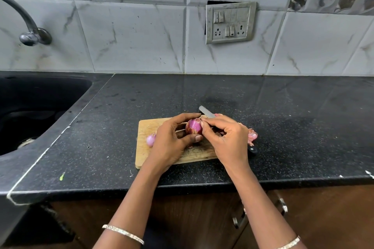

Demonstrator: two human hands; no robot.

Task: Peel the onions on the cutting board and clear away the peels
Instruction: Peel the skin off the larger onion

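Head view. Onion (193,126), red, partly skinned, held just above the middle of the cutting board (147,127), between both hands. Left hand (172,143) cups it from the left, fingers curled over the far side and thumb pressed on the near side. Right hand (226,137) comes in from the right, with thumb and forefinger pinching the skin at the onion's top end and the other fingers loosely curled. Onion's long axis stands tilted, its trimmed top end up and toward the wall, its lower end toward the board.

Small onion (151,139), pale purple, lies on the board's left edge, just beside the left hand. Peels (252,135) sit in a pink heap at the board's right edge, behind the right hand.

Knife (206,111) runs diagonally beneath the right hand, with its blade tip far-left and its black handle end near-right, off the board. The board lies on the black speckled table (283,127), long side parallel to the front edge.
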